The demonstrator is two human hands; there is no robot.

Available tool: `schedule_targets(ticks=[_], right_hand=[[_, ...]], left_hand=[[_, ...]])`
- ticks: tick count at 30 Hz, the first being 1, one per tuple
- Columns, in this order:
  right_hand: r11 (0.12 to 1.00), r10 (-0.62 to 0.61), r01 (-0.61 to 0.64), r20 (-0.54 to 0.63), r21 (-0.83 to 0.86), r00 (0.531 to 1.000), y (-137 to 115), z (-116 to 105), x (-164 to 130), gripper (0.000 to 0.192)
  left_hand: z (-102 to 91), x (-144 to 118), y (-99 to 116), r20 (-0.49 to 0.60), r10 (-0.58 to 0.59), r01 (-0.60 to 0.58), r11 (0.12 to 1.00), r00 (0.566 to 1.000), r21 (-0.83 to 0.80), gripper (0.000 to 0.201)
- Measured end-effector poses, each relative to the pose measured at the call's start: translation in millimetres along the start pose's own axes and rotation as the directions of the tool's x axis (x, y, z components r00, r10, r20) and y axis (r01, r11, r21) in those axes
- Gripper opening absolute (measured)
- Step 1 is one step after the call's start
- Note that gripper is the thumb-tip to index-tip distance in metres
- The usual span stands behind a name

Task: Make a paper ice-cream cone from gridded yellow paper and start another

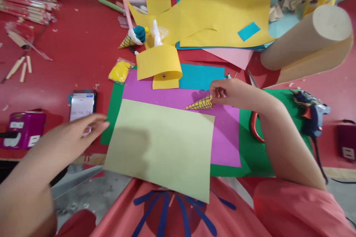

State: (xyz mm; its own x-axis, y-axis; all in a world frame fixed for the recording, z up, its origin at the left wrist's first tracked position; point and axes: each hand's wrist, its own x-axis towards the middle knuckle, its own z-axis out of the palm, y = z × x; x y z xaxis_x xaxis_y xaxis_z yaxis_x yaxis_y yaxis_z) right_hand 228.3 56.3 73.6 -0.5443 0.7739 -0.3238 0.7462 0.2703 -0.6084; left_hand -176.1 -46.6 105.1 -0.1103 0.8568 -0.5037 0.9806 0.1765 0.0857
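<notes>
Pinched between thumb and fingertips, the right hand has its grip closed on the wide end of a small yellow paper cone, whose point lies leftward on the purple sheet near the middle of the red desk. That purple sheet rests on a green sheet and is partly covered by a pale green sheet that hangs over the near edge of the desk. The left hand hovers flat with fingers stretched out and loose, its grip open and empty, just beside the pale green sheet's left corner and over a phone. A purple box sits at the left edge of the desk. Red-handled scissors lie partly under the right forearm, and a blue glue gun rests on the green sheet towards the right edge. Farther back, a curled yellow sheet lies on a blue sheet, with a finished paper cone figure and a heap of yellow paper near the far edge. A cardboard tube stands at the far right corner.
</notes>
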Motion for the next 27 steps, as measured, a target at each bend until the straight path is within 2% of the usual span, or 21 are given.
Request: schedule_targets(ticks=[1,2,4,7,9,11,14,16,18,20,22,23,25,27], right_hand=[[1.0,-0.02,0.021,-0.023,0.023,1.0,1,2,-2,0.006],[0.998,-0.042,0.044,-0.054,0.04,0.998,2,3,-4,0.006],[0.993,-0.088,0.095,-0.11,0.065,0.99,4,6,-7,0.006],[0.984,-0.125,0.144,-0.162,0.109,0.979,8,10,-12,0.005],[0.982,-0.11,0.135,-0.185,0.13,0.977,10,12,-15,0.007],[0.981,-0.085,0.118,-0.205,0.154,0.975,13,16,-17,0.009],[0.973,-0.055,0.11,-0.257,0.204,0.965,16,25,-19,0.011],[0.965,-0.033,0.106,-0.29,0.238,0.957,17,32,-20,0.013],[0.958,-0.021,0.106,-0.305,0.265,0.952,16,38,-21,0.016],[0.953,-0.03,0.124,-0.322,0.277,0.946,14,43,-21,0.015],[0.949,-0.038,0.141,-0.342,0.281,0.939,11,47,-21,0.013],[0.948,-0.038,0.145,-0.352,0.284,0.935,10,49,-21,0.012],[0.939,-0.03,0.151,-0.362,0.308,0.932,8,53,-20,0.013],[0.925,-0.023,0.158,-0.364,0.345,0.931,6,57,-19,0.015]], left_hand=[[-4.2,11,14,-0.034,0.043,-0.043,0.999,0.998,0.016,0.04],[-7.2,23,30,-0.081,0.188,-0.182,0.981,0.979,0.068,0.042],[-10.1,51,61,-0.134,0.367,-0.341,0.922,0.92,0.183,0.046],[-11.3,87,101,-0.171,0.408,-0.356,0.895,0.897,0.268,0.046],[-13.2,102,121,-0.258,0.391,-0.329,0.91,0.883,0.255,0.044],[-17.0,110,138,-0.341,0.399,-0.351,0.916,0.851,0.197,0.044],[-22.1,115,162,-0.426,0.472,-0.463,0.876,0.772,0.132,0.043],[-21.3,117,177,-0.466,0.561,-0.559,0.814,0.684,0.16,0.043],[-14.9,115,191,-0.463,0.626,-0.637,0.755,0.627,0.156,0.041],[-2.8,109,201,-0.386,0.667,-0.705,0.707,0.637,0.058,0.039],[13.2,99,207,-0.263,0.707,-0.742,0.668,0.657,-0.059,0.045],[21.6,94,208,-0.175,0.754,-0.773,0.628,0.634,-0.093,0.052],[36.8,86,207,-0.091,0.822,-0.827,0.558,0.563,-0.069,0.058],[47.4,83,204,-0.11,0.832,-0.839,0.544,0.543,-0.026,0.046]])
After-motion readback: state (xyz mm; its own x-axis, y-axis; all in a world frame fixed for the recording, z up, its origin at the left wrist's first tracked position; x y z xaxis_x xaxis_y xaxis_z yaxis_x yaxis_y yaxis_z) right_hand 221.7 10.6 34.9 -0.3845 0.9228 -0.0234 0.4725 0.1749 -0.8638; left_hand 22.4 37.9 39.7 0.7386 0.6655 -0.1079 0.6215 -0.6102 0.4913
